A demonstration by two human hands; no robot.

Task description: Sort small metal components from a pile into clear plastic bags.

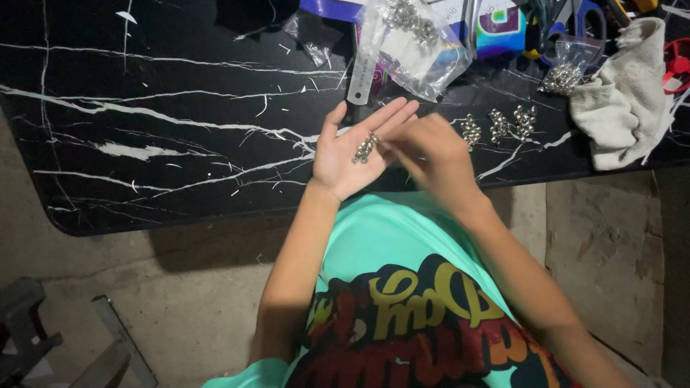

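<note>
A black bench (180, 136) with white marble-like veins fills the upper view, its rounded edge near the bare concrete floor (187, 302). The floor is grey, stained and dimly lit. At lower left stands what may be a grey stool frame (43, 338).

Left hand (352, 154) lies palm up, fingers extended and spread slightly. Right hand (431, 158), back upward, reaches across with fingertips pinched at the left palm. Both forearms bare, angled inward.
</note>
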